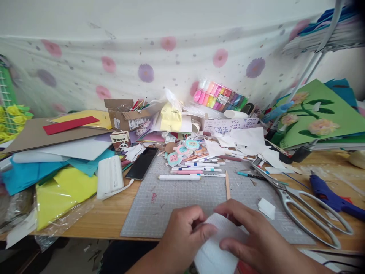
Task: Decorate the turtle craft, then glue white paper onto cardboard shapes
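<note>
Both my hands hold a white sheet of paper [218,243] over the front edge of a grey cutting mat [176,201]. My left hand [185,236] pinches the sheet's left side with thumb and curled fingers. My right hand [256,239] grips the right side, fingers folded over the top edge. A small white paper scrap [267,208] lies on the mat just right of my right hand. A thin wooden stick [227,185] lies on the mat just beyond my fingers.
Large metal scissors [299,205] and a blue glue gun [330,196] lie to the right. Several marker pens [194,171], a black phone [142,163], a white case [110,177], coloured paper sheets [57,182], a cardboard box [125,114] and a green flower card [316,114] crowd the wooden table [108,213].
</note>
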### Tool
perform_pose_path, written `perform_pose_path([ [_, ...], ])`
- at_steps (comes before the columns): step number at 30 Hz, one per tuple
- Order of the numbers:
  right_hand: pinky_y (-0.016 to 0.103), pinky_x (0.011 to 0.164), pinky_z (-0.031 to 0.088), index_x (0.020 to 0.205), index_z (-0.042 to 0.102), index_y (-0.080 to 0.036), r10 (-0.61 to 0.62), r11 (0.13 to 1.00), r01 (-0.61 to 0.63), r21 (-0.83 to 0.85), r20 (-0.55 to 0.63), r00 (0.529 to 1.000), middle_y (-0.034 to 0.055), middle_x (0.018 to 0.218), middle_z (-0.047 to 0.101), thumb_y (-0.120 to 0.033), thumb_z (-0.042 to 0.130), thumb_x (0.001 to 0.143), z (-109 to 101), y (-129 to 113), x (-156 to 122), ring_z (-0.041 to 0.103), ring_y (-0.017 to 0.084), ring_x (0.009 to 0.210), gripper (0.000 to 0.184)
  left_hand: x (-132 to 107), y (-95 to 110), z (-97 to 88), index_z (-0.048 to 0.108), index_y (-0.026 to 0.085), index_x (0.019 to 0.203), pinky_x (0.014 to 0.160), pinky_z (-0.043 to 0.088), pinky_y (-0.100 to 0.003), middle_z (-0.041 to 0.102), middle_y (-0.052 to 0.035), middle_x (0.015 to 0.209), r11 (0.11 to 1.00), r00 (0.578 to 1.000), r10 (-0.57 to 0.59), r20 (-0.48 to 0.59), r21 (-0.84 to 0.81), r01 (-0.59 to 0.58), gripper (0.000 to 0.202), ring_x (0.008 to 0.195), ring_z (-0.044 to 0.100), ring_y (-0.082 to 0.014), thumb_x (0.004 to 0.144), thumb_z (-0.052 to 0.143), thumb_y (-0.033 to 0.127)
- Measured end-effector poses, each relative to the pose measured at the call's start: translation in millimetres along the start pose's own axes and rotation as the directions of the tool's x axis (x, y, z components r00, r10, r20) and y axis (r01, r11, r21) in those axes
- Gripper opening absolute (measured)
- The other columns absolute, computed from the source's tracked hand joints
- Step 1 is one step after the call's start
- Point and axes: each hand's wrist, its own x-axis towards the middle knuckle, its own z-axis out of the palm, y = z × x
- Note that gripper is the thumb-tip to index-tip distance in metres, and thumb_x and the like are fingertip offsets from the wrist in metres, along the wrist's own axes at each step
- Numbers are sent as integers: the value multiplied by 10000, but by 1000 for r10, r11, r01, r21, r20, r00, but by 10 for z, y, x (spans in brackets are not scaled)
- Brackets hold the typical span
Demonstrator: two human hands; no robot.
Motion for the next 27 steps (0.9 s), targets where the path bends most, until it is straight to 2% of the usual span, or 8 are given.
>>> perform_pose_path([
  [2,219,629,447,847,581,-229,43,999,-43,-13,-7,999,-5,768,606,-234,582,796,26,22,6,570,139,706,51,-14,10,3,462,169,567,480,234,-223,368,58,525,999,999,26,31,-28,-25,328,516,318,-89,728,619,409],
  [5,212,567,401,688,529,-209,78,996,-77,36,-24,997,-17,669,554,-280,527,836,5,28,12,519,122,625,165,-49,33,-47,523,160,617,483,241,-215,413,55,551,994,995,-4,102,-111,15,320,535,335,-90,659,687,432],
  [9,222,518,382,707,523,-204,264,930,-241,278,-46,964,-17,635,514,-399,510,837,-65,52,30,480,130,593,235,-70,32,-191,554,147,649,503,273,-208,462,43,587,977,988,-80,131,-185,104,309,568,382,-97,615,722,404],
  [16,257,533,428,809,572,-202,419,615,-311,724,34,908,-4,684,591,-455,638,745,-196,173,60,548,143,588,269,51,-110,-699,544,163,701,501,321,-199,495,43,598,989,952,-121,-280,-119,91,197,550,435,-98,760,588,346],
  [18,255,538,432,774,586,-201,323,682,-256,685,32,946,-5,694,581,-415,650,749,-195,94,153,551,138,599,224,70,-108,-764,582,161,734,525,342,-207,523,30,619,998,947,-59,-316,-31,51,190,583,466,-112,770,582,347],
  [21,301,739,465,697,617,-194,12,894,21,448,-70,997,39,950,590,-313,669,748,-92,-115,432,577,183,876,139,46,-52,-740,613,155,719,551,358,-216,539,20,620,999,953,16,-302,53,0,202,599,480,-122,777,580,347],
  [24,369,913,408,708,621,-199,-250,940,280,193,-165,954,60,1125,571,-198,653,756,135,-292,749,510,216,1082,58,-25,-19,-696,643,154,737,566,371,-217,579,6,644,999,960,42,-278,13,-39,242,621,503,-130,794,561,374],
  [27,354,838,442,766,620,-209,-446,890,455,-20,-239,863,54,973,633,-108,590,779,406,-342,925,557,190,953,107,-100,-91,-745,666,155,788,595,398,-222,636,-19,711,994,956,-35,-290,-106,4,337,678,543,-145,840,480,432],
])
